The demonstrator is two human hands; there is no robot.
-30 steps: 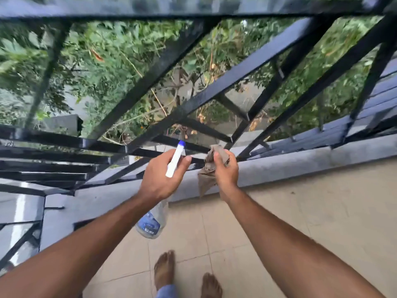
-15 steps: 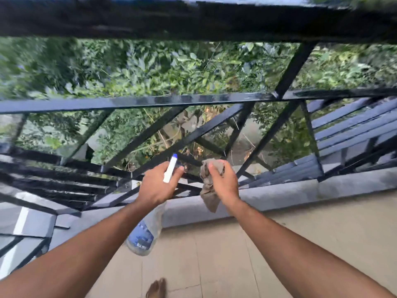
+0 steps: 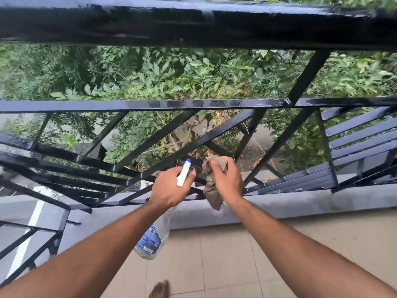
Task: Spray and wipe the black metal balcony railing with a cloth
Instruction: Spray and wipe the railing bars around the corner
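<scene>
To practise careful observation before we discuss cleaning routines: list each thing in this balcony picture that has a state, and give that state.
Spray bottle: gripped by the left hand, tilted, nozzle aimed at the lower bars.
Cloth: bunched in the right hand, tail hanging loose.
Railing: black, middle bar streaked with a patchy sheen.
Bare foot: on the tiled floor.

Left hand around spray bottle, right hand clutching cloth against black railing.
</scene>
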